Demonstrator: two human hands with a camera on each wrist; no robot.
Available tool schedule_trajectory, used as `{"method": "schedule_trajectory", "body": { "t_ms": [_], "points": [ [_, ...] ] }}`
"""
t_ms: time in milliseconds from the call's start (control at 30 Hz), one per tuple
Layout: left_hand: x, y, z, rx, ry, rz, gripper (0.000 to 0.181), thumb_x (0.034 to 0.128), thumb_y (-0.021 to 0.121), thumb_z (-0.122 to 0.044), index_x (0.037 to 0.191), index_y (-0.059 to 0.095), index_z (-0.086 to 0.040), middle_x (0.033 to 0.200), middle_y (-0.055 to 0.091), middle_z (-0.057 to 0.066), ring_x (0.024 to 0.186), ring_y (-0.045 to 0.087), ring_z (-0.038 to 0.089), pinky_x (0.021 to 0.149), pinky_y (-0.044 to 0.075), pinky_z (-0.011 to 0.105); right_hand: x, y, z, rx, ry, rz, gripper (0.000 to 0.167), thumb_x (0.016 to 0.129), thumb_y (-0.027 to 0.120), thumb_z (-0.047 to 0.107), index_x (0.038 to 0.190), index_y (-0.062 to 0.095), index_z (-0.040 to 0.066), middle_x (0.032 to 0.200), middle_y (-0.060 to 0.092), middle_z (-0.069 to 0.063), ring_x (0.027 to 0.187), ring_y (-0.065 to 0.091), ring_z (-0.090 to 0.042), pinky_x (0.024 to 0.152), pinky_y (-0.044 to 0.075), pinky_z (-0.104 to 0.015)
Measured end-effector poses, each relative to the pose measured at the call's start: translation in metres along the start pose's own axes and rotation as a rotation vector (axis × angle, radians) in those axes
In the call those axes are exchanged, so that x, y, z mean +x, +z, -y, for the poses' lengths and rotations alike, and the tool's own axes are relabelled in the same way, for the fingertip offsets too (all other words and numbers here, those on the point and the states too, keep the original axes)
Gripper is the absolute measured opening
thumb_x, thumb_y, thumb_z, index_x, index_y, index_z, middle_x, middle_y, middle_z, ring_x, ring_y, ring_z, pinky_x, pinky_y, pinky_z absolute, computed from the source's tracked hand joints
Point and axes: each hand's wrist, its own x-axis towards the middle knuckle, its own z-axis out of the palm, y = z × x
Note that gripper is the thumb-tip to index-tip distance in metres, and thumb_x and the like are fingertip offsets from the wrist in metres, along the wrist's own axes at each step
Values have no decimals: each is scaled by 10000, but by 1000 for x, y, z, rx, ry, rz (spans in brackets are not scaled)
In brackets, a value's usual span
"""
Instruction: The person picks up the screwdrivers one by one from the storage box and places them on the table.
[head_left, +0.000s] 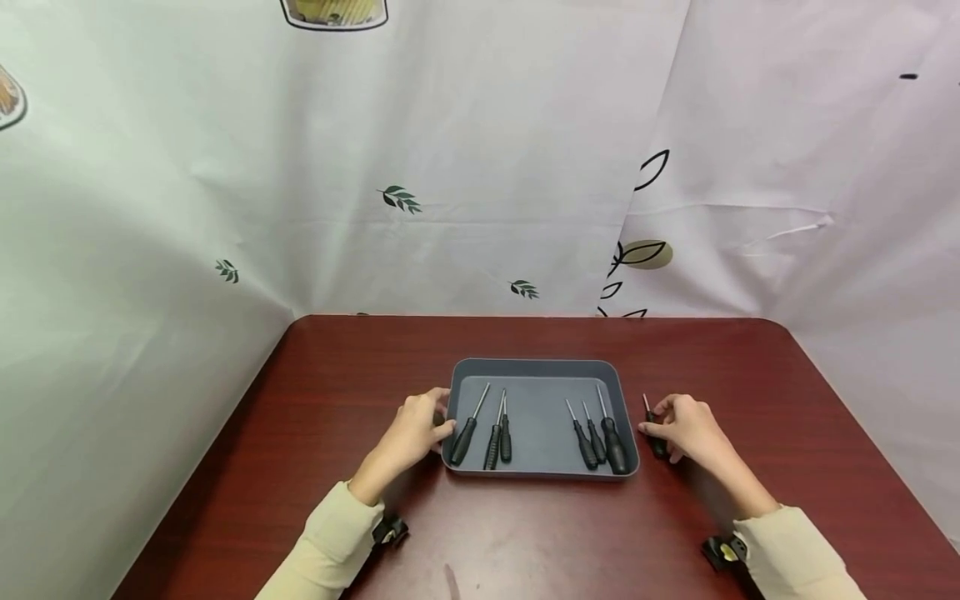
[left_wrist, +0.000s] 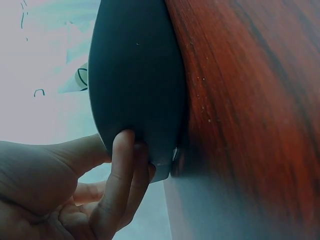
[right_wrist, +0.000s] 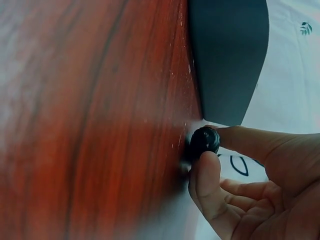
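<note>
A grey tray (head_left: 536, 477) stands on the table with several black-handled screwdrivers in it. Three screwdrivers (head_left: 504, 437) lie in its left part and three screwdrivers (head_left: 616, 446) in its right part, shafts pointing away. My left hand (head_left: 408, 429) holds the tray's left side, thumb at the rim and fingers against the outer wall (left_wrist: 137, 75). To the right of the tray, my right hand (head_left: 692, 427) pinches the black handle of another screwdriver (head_left: 657, 446) between thumb and fingers. In the right wrist view, the handle's butt end (right_wrist: 206, 140) faces the camera, close to the tabletop.
The reddish-brown wooden table (head_left: 360, 358) has rounded far corners. A white printed curtain (head_left: 480, 167) hangs behind it and along both sides. Each sleeve has a small black device (head_left: 726, 552) at the wrist.
</note>
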Motion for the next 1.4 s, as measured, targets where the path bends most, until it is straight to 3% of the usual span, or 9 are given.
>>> {"method": "schedule_trajectory", "body": {
  "t_ms": [533,900,1100,1400],
  "points": [
    [1,1,1,2,0,11,469,867,724,45,1296,547,113,909,689,163,521,637,137,432,543,244,0,-8,-1,-13,13,37,371,858,784,154,973,574,-129,679,592,-79,417,610,-220,422,554,-356],
    [-1,0,1,14,40,4,457,855,714,67,1267,535,149,886,679,187,503,621,111,426,538,236,0,-16,20,23,-56,-11,226,915,713,112,903,615,-91,639,626,-89,420,602,-213,431,558,-376],
    [1,2,1,3,3,2,463,864,721,52,1289,548,118,897,687,160,516,635,136,434,544,246,4,-15,31,58,-90,-44,197,928,699,111,912,643,-77,655,658,-127,440,616,-212,443,565,-374],
    [1,2,1,-10,-9,-8,455,857,728,56,1278,564,104,885,689,142,522,636,141,428,542,249,5,-9,49,173,-100,0,178,914,710,55,928,641,-108,707,679,-115,486,646,-231,485,591,-410]
  ]
}}
